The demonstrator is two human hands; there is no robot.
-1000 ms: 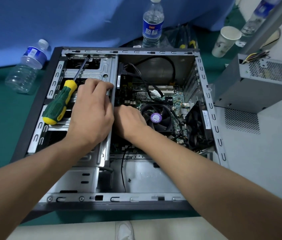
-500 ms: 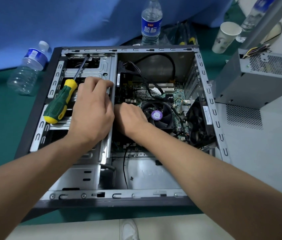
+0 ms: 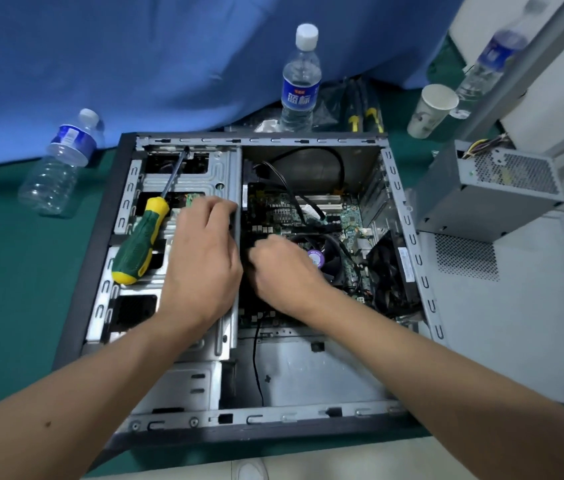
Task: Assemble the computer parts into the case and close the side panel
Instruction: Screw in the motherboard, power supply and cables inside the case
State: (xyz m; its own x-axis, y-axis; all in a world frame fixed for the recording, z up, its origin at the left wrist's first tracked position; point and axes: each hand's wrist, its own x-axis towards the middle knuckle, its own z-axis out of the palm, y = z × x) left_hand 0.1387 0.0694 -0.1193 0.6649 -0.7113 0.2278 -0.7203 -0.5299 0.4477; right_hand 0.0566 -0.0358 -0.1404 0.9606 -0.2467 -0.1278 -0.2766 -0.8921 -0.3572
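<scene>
Your left hand [image 3: 204, 258] curls over the drive cage [image 3: 187, 181]; right hand [image 3: 284, 268] pinches something at the motherboard [image 3: 284, 209] edge inside the open case [image 3: 100, 237], can't tell what. Risk: screwdriver [image 3: 138, 244] lying loose on the cage slides onto the board.

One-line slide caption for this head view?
Both hands, left hand and right hand, work inside the open computer case; a screwdriver rests on the drive bay.

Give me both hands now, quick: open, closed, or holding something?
Left hand: curled over the grey metal drive cage; grasp cannot be told.
Right hand: fingers curled near the black CPU fan; contents cannot be told.
</scene>
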